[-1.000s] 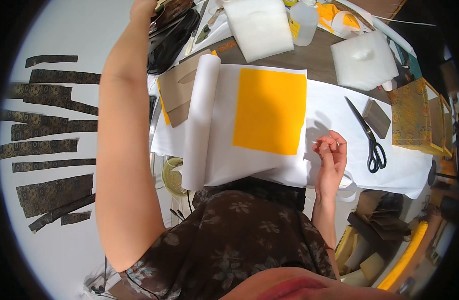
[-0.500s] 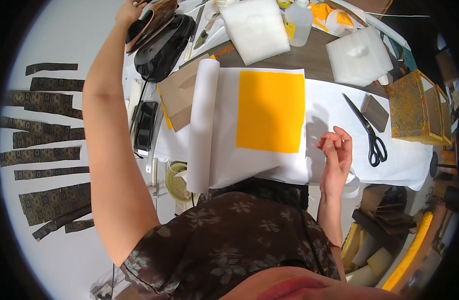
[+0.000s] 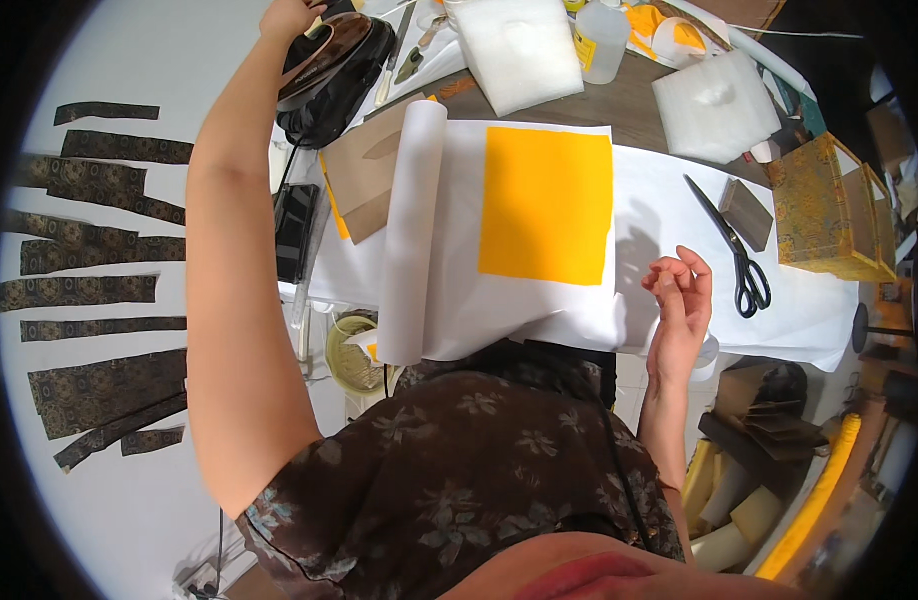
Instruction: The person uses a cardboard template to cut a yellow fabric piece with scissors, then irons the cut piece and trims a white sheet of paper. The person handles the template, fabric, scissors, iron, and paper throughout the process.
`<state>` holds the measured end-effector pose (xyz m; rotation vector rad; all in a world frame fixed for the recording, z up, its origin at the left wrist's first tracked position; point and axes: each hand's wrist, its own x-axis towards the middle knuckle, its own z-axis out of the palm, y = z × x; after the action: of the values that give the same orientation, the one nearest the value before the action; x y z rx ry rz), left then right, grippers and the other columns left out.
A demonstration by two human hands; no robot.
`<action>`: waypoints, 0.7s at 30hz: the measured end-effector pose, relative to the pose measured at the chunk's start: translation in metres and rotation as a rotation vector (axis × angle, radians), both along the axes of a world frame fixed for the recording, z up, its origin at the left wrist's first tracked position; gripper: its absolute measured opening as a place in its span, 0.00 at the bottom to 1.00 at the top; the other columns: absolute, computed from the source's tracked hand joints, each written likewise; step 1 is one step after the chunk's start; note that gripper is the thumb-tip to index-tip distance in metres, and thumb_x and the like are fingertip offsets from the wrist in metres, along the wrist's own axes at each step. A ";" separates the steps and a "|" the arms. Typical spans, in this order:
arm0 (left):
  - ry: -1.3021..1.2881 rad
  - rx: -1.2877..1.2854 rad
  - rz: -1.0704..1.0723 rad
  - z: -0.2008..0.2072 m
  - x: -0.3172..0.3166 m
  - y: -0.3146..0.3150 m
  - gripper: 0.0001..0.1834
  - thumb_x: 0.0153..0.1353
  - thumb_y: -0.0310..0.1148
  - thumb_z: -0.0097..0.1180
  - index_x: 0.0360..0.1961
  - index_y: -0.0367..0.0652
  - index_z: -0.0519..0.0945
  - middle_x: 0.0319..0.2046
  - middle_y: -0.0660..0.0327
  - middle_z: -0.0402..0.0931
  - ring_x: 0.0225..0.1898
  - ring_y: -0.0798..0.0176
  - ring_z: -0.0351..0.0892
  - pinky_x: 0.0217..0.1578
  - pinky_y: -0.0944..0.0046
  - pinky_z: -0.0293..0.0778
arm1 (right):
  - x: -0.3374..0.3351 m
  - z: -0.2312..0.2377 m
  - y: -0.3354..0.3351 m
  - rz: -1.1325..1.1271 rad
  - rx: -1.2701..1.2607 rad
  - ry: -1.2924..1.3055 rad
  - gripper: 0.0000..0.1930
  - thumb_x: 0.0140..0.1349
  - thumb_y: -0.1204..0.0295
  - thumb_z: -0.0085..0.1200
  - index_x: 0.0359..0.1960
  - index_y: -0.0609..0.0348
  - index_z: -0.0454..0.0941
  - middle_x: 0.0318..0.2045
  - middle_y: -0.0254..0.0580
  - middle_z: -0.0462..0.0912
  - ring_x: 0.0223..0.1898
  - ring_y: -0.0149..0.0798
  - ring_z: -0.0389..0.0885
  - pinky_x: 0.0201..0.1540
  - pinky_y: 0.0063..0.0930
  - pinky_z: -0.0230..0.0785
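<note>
The left hand (image 3: 292, 18) is at the iron (image 3: 341, 52), far left, grip unclear; the right hand (image 3: 682, 300), loosely curled, looks empty. Slipping fingers could get burned if it's hot.

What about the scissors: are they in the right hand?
No, the scissors lie on the white sheet, off to the right of the right hand and apart from it.

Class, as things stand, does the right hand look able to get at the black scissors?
Probably yes: the right hand is near the black scissors, seems to hold nothing, and only the white sheet shows between the two.
</note>
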<state>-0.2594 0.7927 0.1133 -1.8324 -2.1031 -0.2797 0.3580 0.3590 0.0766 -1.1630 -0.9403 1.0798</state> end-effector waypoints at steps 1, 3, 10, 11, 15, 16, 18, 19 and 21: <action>-0.013 0.039 -0.018 -0.003 0.009 0.006 0.42 0.54 0.69 0.61 0.59 0.46 0.81 0.53 0.46 0.81 0.56 0.41 0.80 0.57 0.48 0.75 | 0.004 0.000 -0.002 -0.017 0.004 -0.005 0.17 0.70 0.75 0.54 0.58 0.62 0.69 0.40 0.37 0.80 0.41 0.30 0.76 0.50 0.27 0.71; -0.001 -0.012 0.036 0.002 0.018 0.014 0.50 0.54 0.75 0.56 0.65 0.46 0.74 0.58 0.42 0.76 0.61 0.39 0.74 0.61 0.46 0.71 | 0.011 -0.001 -0.003 -0.053 0.013 -0.011 0.17 0.69 0.75 0.55 0.58 0.63 0.69 0.40 0.36 0.80 0.41 0.30 0.76 0.50 0.27 0.70; -0.380 0.314 -0.568 0.048 0.207 -0.176 0.22 0.65 0.38 0.61 0.58 0.42 0.79 0.51 0.49 0.79 0.50 0.45 0.81 0.53 0.54 0.77 | 0.119 0.037 0.044 -0.305 0.221 -1.099 0.07 0.66 0.77 0.56 0.43 0.63 0.81 0.38 0.46 0.84 0.41 0.42 0.83 0.47 0.32 0.74; -0.375 0.311 -0.720 0.032 0.228 -0.203 0.20 0.65 0.35 0.61 0.58 0.43 0.79 0.53 0.51 0.79 0.54 0.48 0.79 0.55 0.57 0.75 | 0.141 0.042 0.051 -0.273 0.196 -1.294 0.08 0.64 0.78 0.56 0.44 0.63 0.82 0.40 0.48 0.84 0.43 0.48 0.83 0.48 0.34 0.74; -0.410 0.066 -0.886 0.004 0.294 -0.327 0.18 0.61 0.25 0.63 0.54 0.40 0.82 0.55 0.53 0.78 0.59 0.52 0.77 0.59 0.59 0.72 | 0.192 0.027 0.057 0.078 -0.078 -1.515 0.15 0.60 0.77 0.58 0.49 0.62 0.81 0.47 0.52 0.82 0.49 0.57 0.81 0.52 0.41 0.73; -0.528 -0.040 -0.900 -0.010 0.301 -0.349 0.18 0.61 0.24 0.63 0.53 0.40 0.82 0.55 0.53 0.78 0.60 0.52 0.77 0.59 0.59 0.72 | 0.195 0.027 0.052 0.126 -0.132 -1.457 0.18 0.59 0.76 0.60 0.52 0.63 0.80 0.48 0.51 0.82 0.51 0.54 0.81 0.53 0.40 0.73; -0.704 -0.237 -0.775 -0.020 0.321 -0.398 0.17 0.58 0.22 0.65 0.50 0.39 0.82 0.53 0.53 0.79 0.58 0.50 0.77 0.57 0.57 0.73 | 0.198 0.026 0.042 0.204 -0.223 -1.465 0.19 0.57 0.76 0.62 0.52 0.64 0.79 0.48 0.50 0.81 0.51 0.52 0.81 0.54 0.39 0.73; -0.717 -0.268 -0.787 -0.028 0.328 -0.410 0.17 0.58 0.23 0.66 0.49 0.39 0.82 0.52 0.53 0.79 0.56 0.49 0.77 0.56 0.57 0.73 | 0.202 0.023 0.036 0.234 -0.330 -1.471 0.22 0.56 0.76 0.63 0.54 0.64 0.78 0.49 0.49 0.81 0.52 0.50 0.81 0.55 0.38 0.73; -0.744 -0.326 -0.782 -0.040 0.339 -0.435 0.17 0.56 0.24 0.67 0.48 0.39 0.82 0.50 0.53 0.79 0.54 0.48 0.78 0.54 0.56 0.74 | 0.204 0.019 0.038 0.247 -0.266 -1.475 0.23 0.56 0.76 0.63 0.55 0.63 0.78 0.49 0.50 0.80 0.52 0.50 0.81 0.55 0.38 0.73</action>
<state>0.0798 0.3577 0.0736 -3.0622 -1.7422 -0.9774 0.5622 0.3968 0.0953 -2.1383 -2.1225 0.3606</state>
